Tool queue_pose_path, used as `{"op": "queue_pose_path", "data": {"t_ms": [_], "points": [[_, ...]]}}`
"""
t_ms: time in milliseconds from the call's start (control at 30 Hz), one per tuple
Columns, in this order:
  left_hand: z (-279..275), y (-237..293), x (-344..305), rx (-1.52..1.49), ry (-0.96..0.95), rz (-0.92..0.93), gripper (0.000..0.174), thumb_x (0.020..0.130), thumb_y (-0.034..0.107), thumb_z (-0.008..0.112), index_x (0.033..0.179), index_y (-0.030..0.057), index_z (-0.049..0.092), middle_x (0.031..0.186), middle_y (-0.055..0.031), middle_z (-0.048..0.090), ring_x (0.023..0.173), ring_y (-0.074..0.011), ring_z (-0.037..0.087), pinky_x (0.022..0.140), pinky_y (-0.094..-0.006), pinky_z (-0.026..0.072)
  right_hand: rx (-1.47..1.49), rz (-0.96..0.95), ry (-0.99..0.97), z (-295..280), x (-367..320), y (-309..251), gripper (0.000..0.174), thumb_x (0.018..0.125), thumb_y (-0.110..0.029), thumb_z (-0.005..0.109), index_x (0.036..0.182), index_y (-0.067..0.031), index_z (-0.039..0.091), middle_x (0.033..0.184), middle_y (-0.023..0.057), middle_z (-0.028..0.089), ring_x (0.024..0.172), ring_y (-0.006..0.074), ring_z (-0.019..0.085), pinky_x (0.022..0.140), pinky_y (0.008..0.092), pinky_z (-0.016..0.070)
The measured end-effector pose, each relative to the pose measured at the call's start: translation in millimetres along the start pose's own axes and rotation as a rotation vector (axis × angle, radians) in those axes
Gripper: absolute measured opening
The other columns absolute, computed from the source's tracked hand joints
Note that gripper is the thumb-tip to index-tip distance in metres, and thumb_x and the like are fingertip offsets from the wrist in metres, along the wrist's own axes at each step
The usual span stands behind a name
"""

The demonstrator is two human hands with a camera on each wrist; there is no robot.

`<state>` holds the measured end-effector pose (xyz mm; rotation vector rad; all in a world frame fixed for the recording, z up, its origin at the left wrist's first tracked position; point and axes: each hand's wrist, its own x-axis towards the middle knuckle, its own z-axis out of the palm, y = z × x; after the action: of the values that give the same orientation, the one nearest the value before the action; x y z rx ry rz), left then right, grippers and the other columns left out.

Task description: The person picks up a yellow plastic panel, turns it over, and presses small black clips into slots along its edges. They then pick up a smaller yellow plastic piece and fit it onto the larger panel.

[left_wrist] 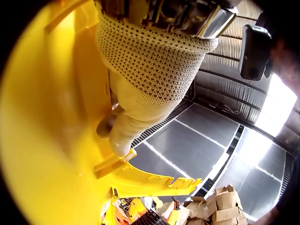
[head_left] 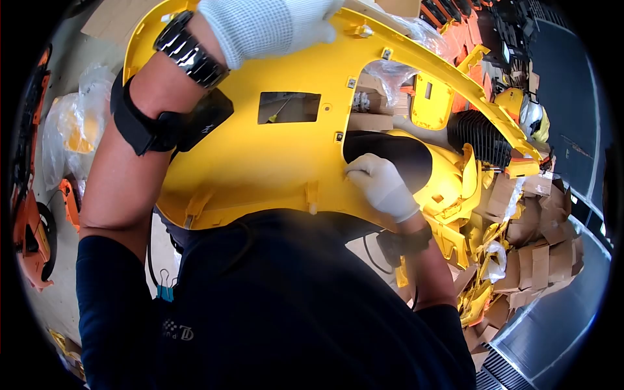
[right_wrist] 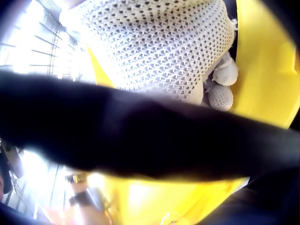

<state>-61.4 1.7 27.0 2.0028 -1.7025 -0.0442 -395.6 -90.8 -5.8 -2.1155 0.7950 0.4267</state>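
Two spread grips probably balance the broad, curved yellow panel (head_left: 260,166), a glossy, plastic-looking shell held up before the dark shirt (head_left: 286,312). The knit-gloved left hand (head_left: 270,27) clasps its far edge; well apart, the right hand (head_left: 385,187) seems, partly hidden, to pinch the large cutout's rim (head_left: 345,114).

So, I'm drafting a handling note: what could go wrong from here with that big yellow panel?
The right hand holds the yellow panel at the edge of its large opening, so slipping fingers could let it drop or swing. Its long narrow strip reaches toward the piled cardboard in the head view, so turning might knock something over.
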Motion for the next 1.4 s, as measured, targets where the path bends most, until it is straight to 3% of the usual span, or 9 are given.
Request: {"op": "queue_pose_path", "data": {"t_ms": [133,233,367,533,633,900,1100,1200,1400], "points": [[5.9,-6.0,3.7,0.008,-0.010,0.030,0.017,0.081,0.022,0.073,0.080,0.0060,0.068,0.081,-0.0115,0.066,0.078,-0.0326,0.066,0.071,-0.0409,0.0537,-0.058,-0.047,0.072,-1.4,-3.6,-5.4,0.016,0.089,-0.013,0.061,0.092,-0.0013,0.071,0.091,0.0185,0.067,0.091,0.0373,0.064,0.083,0.0421,0.0520],[1.5,3.3,5.6,-0.030,-0.069,-0.078,0.017,0.079,0.021,0.075,0.079,0.0056,0.069,0.082,-0.0113,0.067,0.079,-0.0319,0.065,0.073,-0.0399,0.0540,-0.150,-0.083,0.032,0.1,-1.6,4.6,0.015,0.089,-0.016,0.061,0.091,-0.0038,0.070,0.091,0.0165,0.067,0.092,0.0364,0.063,0.085,0.0427,0.0518],[2.9,-4.2,1.1,0.008,-0.025,0.024,0.017,0.080,0.022,0.074,0.081,0.0055,0.069,0.083,-0.0119,0.068,0.079,-0.0307,0.067,0.073,-0.0393,0.0547,-0.249,-0.176,0.039,-0.4,-2.0,3.1,0.015,0.090,-0.016,0.060,0.092,-0.0061,0.071,0.090,0.0153,0.066,0.090,0.0354,0.064,0.083,0.0429,0.0521],[-3.0,-0.2,1.5,-0.005,-0.033,0.006,0.014,0.084,0.020,0.070,0.085,0.0068,0.069,0.078,-0.0133,0.067,0.075,-0.0319,0.068,0.070,-0.0399,0.0549,-0.326,-0.145,0.072,1.3,-8.7,-7.9,0.013,0.090,-0.012,0.063,0.095,-0.0043,0.072,0.086,0.0155,0.063,0.081,0.0354,0.064,0.072,0.0414,0.0532],[-1.3,-4.3,-3.6,0.065,0.087,0.112,0.021,0.079,0.030,0.072,0.077,0.0100,0.067,0.072,-0.0131,0.065,0.071,-0.0344,0.067,0.068,-0.0490,0.0514,-0.433,-0.149,0.076,8.1,-11.1,-5.2,0.013,0.089,-0.011,0.064,0.099,-0.0054,0.071,0.087,0.0147,0.061,0.078,0.0360,0.063,0.068,0.0416,0.0529],[2.5,-9.6,-5.8,0.015,0.227,0.172,0.016,0.078,0.025,0.070,0.076,0.0103,0.066,0.071,-0.0129,0.064,0.071,-0.0348,0.066,0.066,-0.0454,0.0513,-0.769,-0.188,0.085,16.9,-18.5,-4.4,0.022,0.085,-0.012,0.067,0.106,-0.0091,0.067,0.084,0.0120,0.058,0.077,0.0317,0.064,0.066,0.0414,0.0540],[-0.8,-7.2,-8.0,0.093,0.228,0.154,0.016,0.078,0.026,0.069,0.075,0.0104,0.065,0.071,-0.0125,0.064,0.070,-0.0343,0.066,0.064,-0.0454,0.0514,-0.502,-0.226,0.143,6.4,-23.0,-9.9,0.031,0.086,-0.014,0.069,0.116,-0.0103,0.064,0.085,0.0119,0.059,0.078,0.0310,0.063,0.067,0.0412,0.0529],[2.1,-9.2,-7.4,0.087,0.232,0.163,0.017,0.078,0.026,0.069,0.075,0.0103,0.065,0.071,-0.0125,0.064,0.070,-0.0340,0.066,0.064,-0.0458,0.0515,-0.720,-0.251,0.107,9.3,-26.3,-15.2,0.028,0.085,-0.013,0.069,0.112,-0.0087,0.065,0.086,0.0110,0.059,0.079,0.0313,0.062,0.067,0.0422,0.0524],[3.0,-10.0,-6.6,0.099,0.212,0.165,0.017,0.079,0.027,0.068,0.076,0.0102,0.067,0.071,-0.0128,0.065,0.071,-0.0342,0.066,0.065,-0.0462,0.0519,-0.648,-0.327,0.177,14.3,-25.3,-8.2,0.023,0.083,-0.013,0.070,0.105,-0.0073,0.067,0.090,0.0101,0.060,0.084,0.0316,0.062,0.070,0.0425,0.0522]]}}
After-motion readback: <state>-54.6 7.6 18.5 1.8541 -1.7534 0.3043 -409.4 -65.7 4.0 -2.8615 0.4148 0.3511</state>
